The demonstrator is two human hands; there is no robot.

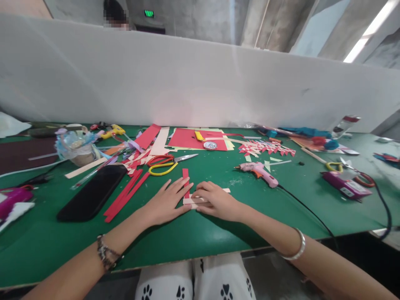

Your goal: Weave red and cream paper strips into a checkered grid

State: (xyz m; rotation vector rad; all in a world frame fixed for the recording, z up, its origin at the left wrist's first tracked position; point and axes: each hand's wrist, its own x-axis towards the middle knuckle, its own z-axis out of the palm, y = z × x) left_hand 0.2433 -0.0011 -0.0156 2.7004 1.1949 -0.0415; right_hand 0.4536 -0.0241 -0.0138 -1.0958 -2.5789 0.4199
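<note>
My left hand [165, 202] lies with its fingers spread on the green table, its fingertips on a red paper strip [185, 172] that stands away from me. Beside it my right hand [220, 202] has its fingers curled down and pinched on pale paper strips [188, 201], which cross the red one near its lower end. One pale end [227, 190] sticks out past the right hand's knuckles. The fingers cover much of the crossing. Just beyond the left hand lie yellow-and-orange-handled scissors [163, 168], and longer red strips [126, 198] rest to its left.
A black phone [93, 192] lies at left. To the right are a pink glue gun [260, 172] with a cord and a purple box [345, 185]. Red sheets [184, 139], woven red-and-white paper [265, 147] and a yellow glue gun [114, 131] lie before a white partition [200, 83].
</note>
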